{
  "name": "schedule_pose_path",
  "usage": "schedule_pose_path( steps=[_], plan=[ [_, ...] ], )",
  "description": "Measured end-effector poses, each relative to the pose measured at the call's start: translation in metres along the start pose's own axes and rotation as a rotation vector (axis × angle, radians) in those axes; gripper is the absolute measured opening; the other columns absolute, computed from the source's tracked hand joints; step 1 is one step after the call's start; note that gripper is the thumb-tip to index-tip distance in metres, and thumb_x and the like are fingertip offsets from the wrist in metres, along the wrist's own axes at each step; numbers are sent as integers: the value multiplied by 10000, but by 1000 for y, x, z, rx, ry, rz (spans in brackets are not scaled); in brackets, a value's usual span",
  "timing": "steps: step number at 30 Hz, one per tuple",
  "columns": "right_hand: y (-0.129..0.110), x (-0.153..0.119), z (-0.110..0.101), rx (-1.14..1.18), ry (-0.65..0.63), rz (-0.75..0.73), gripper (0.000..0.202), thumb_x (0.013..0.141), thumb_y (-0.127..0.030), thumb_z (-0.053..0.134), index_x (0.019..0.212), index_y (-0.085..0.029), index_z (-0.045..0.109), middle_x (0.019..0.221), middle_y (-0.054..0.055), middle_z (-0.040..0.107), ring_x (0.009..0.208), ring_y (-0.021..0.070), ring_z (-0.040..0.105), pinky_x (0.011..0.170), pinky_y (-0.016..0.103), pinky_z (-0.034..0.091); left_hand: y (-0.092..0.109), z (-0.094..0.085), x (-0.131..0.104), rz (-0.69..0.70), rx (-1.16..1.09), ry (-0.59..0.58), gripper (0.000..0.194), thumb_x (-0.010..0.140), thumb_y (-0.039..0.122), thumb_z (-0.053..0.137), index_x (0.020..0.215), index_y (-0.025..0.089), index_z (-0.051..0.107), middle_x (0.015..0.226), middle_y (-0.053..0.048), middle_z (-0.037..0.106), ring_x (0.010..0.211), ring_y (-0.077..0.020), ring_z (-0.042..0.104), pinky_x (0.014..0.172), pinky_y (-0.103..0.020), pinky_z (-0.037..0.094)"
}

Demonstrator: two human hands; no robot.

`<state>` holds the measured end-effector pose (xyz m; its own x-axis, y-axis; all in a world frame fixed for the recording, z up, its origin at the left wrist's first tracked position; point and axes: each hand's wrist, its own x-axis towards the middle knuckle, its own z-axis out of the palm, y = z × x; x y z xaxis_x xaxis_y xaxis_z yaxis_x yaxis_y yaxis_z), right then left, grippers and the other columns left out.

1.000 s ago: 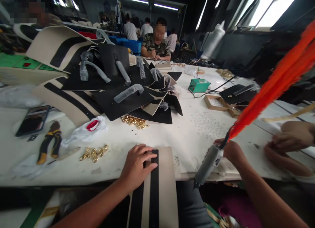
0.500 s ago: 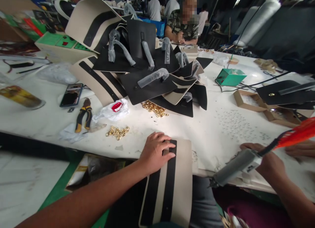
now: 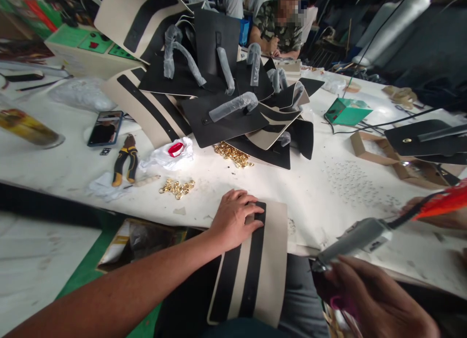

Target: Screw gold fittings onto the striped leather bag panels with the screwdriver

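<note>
My left hand (image 3: 235,219) lies on the upper left part of a beige panel (image 3: 275,240) with black stripes, fingers stretched over the stripes. The panel rests across the table edge and my lap. My right hand (image 3: 375,289), somewhat blurred, is at the nose of a grey electric screwdriver (image 3: 357,238) with a red coiled cord (image 3: 445,199). Its fingers are pinched together beside the bit; whatever is between them is too small to make out. The screwdriver hangs tilted, bit down, right of the panel.
Black and beige panels (image 3: 233,121) with wrapped handles are heaped beyond my hands. Gold rings (image 3: 177,187), pliers (image 3: 125,160) and a phone (image 3: 105,129) lie left. Small metal pieces (image 3: 359,185) are scattered right, near cardboard boxes (image 3: 374,148). Another person's hand (image 3: 436,214) is behind the cord.
My right hand has come from behind the screwdriver, near the scattered pieces, down and toward me to its nose. My left hand keeps its place on the panel. The view has shifted slightly.
</note>
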<state>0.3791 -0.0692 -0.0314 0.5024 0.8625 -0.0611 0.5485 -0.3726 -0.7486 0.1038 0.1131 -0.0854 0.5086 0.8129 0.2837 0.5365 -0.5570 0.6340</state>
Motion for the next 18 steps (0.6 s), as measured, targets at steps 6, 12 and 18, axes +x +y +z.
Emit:
schedule_pose_path(
  steps=[6, 12, 18],
  plan=[
    [-72, 53, 100, 217, -411, -83, 297, 969, -519, 672, 962, -230, 741, 782, 26, 761, 764, 237, 716, 728, 332, 538, 1, -1, -2, -7, 27, -7, 267, 833, 324, 906, 1092, 312, 841, 1276, 2, 785, 1302, -321, 583, 1158, -546, 422],
    [-76, 77, 114, 57, -544, -235, 234, 1010, -431, 605, 898, -248, 700, 756, -14, 673, 758, 211, 625, 748, 327, 454, -2, 1, -4, -5, 31, -9, 231, 869, 358, 869, 1095, 330, 830, 1287, 2, 775, 1316, -316, 576, 1183, -563, 402],
    [-78, 74, 120, 24, -507, -315, 201, 1005, -373, 590, 884, -247, 688, 925, 7, 714, 897, 226, 649, 840, 338, 450, -3, 3, -4, -4, 39, -6, 243, 869, 369, 869, 1097, 302, 821, 1292, -5, 773, 1325, -313, 569, 1202, -566, 391]
  ],
)
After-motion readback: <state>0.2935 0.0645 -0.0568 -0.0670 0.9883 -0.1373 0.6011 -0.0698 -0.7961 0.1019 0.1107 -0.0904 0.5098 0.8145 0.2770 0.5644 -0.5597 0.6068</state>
